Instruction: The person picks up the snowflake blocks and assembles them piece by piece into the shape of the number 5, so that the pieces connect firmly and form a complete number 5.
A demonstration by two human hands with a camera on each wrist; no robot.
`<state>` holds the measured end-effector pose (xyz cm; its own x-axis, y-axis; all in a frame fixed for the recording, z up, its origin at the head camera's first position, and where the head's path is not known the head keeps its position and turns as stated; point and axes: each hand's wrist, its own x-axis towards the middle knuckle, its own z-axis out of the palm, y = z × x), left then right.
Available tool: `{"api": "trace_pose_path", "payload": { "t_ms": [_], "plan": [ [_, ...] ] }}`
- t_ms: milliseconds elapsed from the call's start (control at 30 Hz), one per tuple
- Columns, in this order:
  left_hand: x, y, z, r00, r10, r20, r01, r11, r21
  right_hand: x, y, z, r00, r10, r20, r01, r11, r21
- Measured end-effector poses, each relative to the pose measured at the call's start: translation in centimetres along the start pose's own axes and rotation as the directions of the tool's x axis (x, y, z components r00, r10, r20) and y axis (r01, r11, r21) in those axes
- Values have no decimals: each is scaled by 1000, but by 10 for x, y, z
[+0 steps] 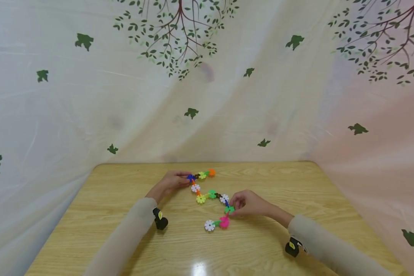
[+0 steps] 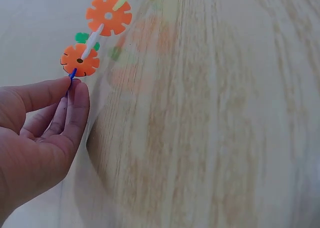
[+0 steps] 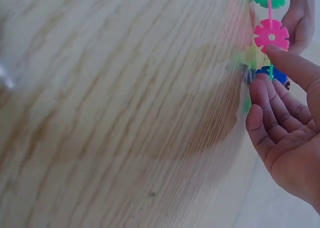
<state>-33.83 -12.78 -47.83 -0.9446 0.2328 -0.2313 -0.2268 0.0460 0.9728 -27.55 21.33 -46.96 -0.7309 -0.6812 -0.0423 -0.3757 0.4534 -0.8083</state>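
A zigzag chain of slotted, flower-shaped plastic discs lies across the table, its pieces joined edge to edge at right angles. My left hand [image 1: 172, 181] is at the far left bend, pinching a blue disc [image 1: 190, 178] between thumb and fingers. In the left wrist view, that hand holds the blue piece edge-on below an orange disc [image 2: 80, 60]. Further right and nearer, my right hand [image 1: 250, 204] pinches a green disc [image 1: 229, 210] with thumb and forefinger. Its thumb tip meets a pink disc [image 3: 271, 37] in the right wrist view; its other fingers are loosely curled.
One chain end is an orange disc [image 1: 212, 172] near the table's back edge; the other is a white disc [image 1: 209, 225] towards the front. A light wood-grain table [image 1: 100, 214] lies underneath. Behind it hangs a pale curtain [image 1: 141, 126] with leaf prints. Each sleeve carries a small black camera.
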Motion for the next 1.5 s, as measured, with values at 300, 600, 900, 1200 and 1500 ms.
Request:
{"api": "trace_pose_path", "payload": {
  "t_ms": [300, 600, 900, 1200, 1500],
  "plan": [
    [4, -1, -2, 999, 35, 20, -36, 996, 76, 6, -5, 11, 1000, -14, -20, 14, 1000, 8],
    [8, -2, -3, 999, 42, 29, -44, 995, 89, 8, -12, 19, 999, -31, -16, 31, 999, 11],
    [10, 3, 0, 999, 42, 27, -45, 991, 124, 11, -17, 25, 1000, -17, -7, 17, 999, 31],
    [12, 5, -2, 999, 34, 35, -38, 991, 130, 14, -21, 27, 1000, -21, -4, 21, 999, 39],
    [15, 2, 0, 999, 41, 21, -43, 994, 101, 17, -16, 28, 1000, -22, -7, 22, 999, 31]
  ]
}}
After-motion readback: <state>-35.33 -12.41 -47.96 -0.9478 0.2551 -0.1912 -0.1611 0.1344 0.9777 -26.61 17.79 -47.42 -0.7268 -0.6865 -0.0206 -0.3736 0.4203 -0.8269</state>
